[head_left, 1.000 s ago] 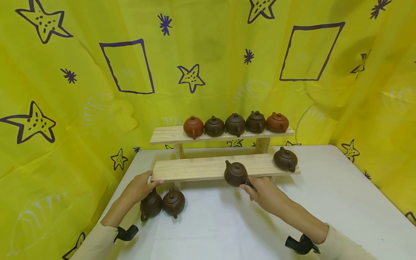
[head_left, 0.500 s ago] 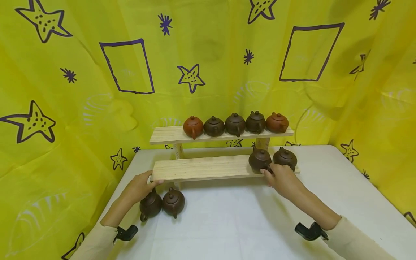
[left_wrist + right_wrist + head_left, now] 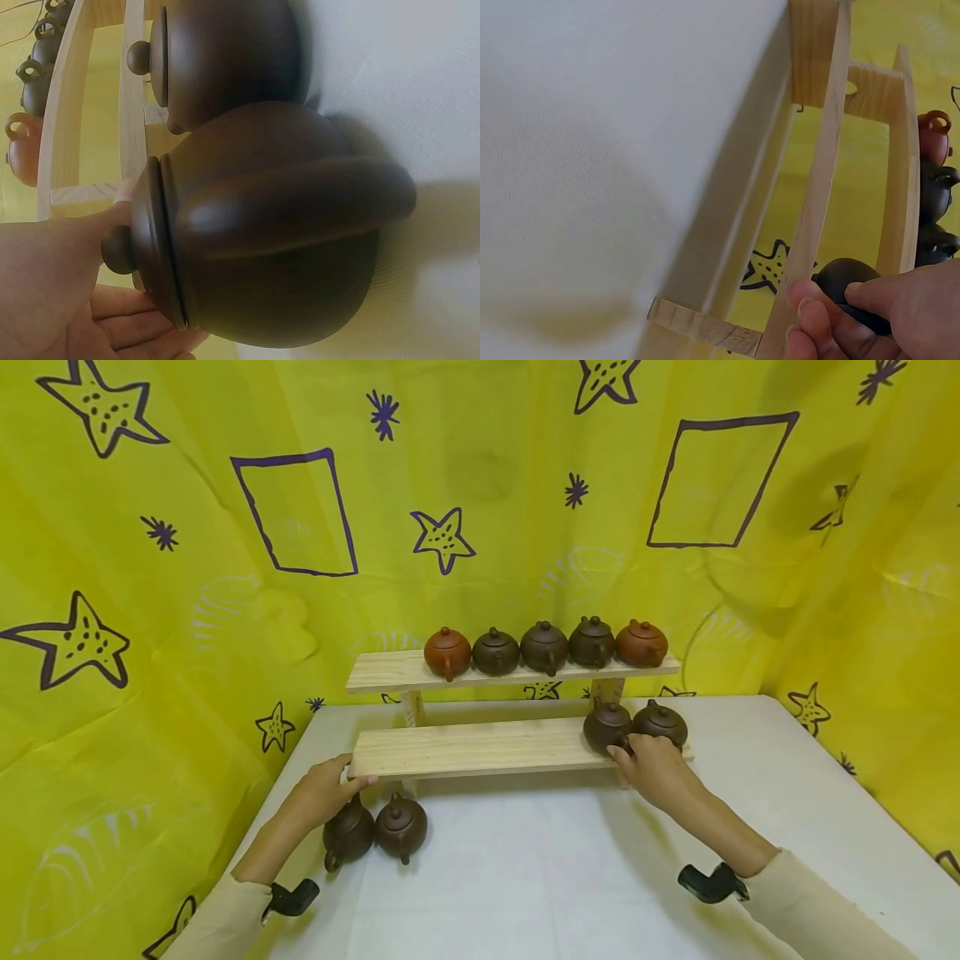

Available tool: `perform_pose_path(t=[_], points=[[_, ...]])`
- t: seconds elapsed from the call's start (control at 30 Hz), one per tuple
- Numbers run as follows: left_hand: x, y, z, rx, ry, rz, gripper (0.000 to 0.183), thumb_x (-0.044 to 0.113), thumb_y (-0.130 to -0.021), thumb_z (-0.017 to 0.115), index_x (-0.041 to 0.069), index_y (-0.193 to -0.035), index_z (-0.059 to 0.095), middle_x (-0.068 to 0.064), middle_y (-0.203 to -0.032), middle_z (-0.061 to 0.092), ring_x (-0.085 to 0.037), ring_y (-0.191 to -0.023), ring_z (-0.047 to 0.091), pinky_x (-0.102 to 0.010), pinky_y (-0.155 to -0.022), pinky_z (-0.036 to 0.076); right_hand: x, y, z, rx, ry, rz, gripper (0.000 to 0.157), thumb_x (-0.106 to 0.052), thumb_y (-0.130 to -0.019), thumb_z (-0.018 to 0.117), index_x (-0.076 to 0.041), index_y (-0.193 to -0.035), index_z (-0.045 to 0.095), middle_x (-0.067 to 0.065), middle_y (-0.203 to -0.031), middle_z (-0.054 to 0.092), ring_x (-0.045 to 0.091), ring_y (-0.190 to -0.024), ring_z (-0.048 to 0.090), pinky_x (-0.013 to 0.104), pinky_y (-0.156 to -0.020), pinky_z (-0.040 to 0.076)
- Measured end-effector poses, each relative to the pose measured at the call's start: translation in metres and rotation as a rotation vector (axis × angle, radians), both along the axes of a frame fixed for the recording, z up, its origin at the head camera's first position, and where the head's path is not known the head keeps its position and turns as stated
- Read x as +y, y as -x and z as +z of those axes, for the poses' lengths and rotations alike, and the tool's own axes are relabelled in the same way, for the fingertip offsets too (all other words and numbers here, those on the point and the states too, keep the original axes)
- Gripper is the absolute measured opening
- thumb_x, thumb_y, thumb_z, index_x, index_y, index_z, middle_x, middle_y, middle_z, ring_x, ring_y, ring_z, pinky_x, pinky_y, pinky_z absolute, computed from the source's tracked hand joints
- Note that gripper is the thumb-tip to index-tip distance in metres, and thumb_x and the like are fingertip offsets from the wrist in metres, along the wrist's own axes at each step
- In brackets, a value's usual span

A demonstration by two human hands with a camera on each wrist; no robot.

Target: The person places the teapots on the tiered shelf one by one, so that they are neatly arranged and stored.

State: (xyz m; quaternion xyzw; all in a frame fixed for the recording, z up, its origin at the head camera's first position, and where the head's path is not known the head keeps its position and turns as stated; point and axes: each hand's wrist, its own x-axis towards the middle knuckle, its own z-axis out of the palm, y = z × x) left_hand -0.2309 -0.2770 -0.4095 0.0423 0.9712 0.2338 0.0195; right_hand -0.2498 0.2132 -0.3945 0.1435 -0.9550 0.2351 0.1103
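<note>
My right hand [image 3: 660, 770] pinches the handle of a dark brown teapot [image 3: 606, 727], which stands on the right part of the lower board of a wooden display shelf [image 3: 465, 750]. Another dark brown teapot [image 3: 663, 723] sits beside it at the right end, partly behind my hand. In the right wrist view my thumb and fingers close on the dark teapot [image 3: 844, 277]. My left hand [image 3: 324, 793] holds the left end of the lower board, thumb along its front edge. Just below it, a brown teapot [image 3: 348, 835] stands on the table, partly covered by that hand.
A second brown teapot [image 3: 401, 828] stands on the white table [image 3: 495, 877] next to the first. Several teapots, red-brown [image 3: 447, 652] and dark, line the upper board [image 3: 386, 671]. A yellow patterned curtain [image 3: 495, 443] hangs behind and at both sides.
My right hand has carried its teapot rightward from in front of the lower board onto it, then slightly further right beside the end teapot. The left hand has stayed put.
</note>
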Motion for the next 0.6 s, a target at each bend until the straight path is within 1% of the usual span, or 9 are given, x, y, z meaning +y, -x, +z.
perform_pose_path(t=[0.1,0.37,0.53,0.6], points=[[0.0,0.0002,-0.0001,0.001,0.001,-0.001,0.079,0.041,-0.104,0.067,-0.018,-0.15,0.042,-0.041,-0.148,0.05,-0.058,-0.138,0.049,-0.068,-0.108,0.046,0.0005,0.0012,-0.002,0.007,-0.005,-0.003,0.038,-0.017,-0.106,0.064,-0.005,-0.072,0.054,0.003,-0.061,0.05,0.019,-0.053,0.05,0.033,-0.051,0.041],[-0.0017,0.0012,-0.0021,0.014,0.012,-0.008,0.078,0.042,-0.104,0.067,-0.017,-0.15,0.043,-0.041,-0.147,0.051,-0.057,-0.136,0.051,-0.068,-0.107,0.046,0.0015,0.0053,-0.0022,-0.037,0.005,-0.007,0.039,-0.019,-0.107,0.062,-0.006,-0.071,0.055,0.003,-0.059,0.054,0.019,-0.052,0.053,0.033,-0.051,0.043],[-0.0018,0.0018,-0.0022,0.009,0.011,-0.007,0.079,0.042,-0.104,0.066,-0.018,-0.15,0.042,-0.041,-0.147,0.05,-0.058,-0.137,0.05,-0.068,-0.108,0.046,0.0012,0.0077,-0.0016,-0.05,-0.003,-0.023,0.041,-0.022,-0.106,0.064,-0.007,-0.069,0.052,0.004,-0.06,0.049,0.021,-0.055,0.052,0.033,-0.051,0.041],[-0.0019,0.0023,-0.0024,0.007,0.009,-0.008,0.08,0.042,-0.104,0.066,-0.018,-0.15,0.042,-0.041,-0.148,0.05,-0.058,-0.137,0.05,-0.068,-0.108,0.046,0.0018,0.0082,-0.0007,-0.054,-0.024,-0.028,0.044,-0.025,-0.105,0.065,-0.008,-0.067,0.052,0.004,-0.06,0.047,0.022,-0.055,0.052,0.034,-0.051,0.041]])
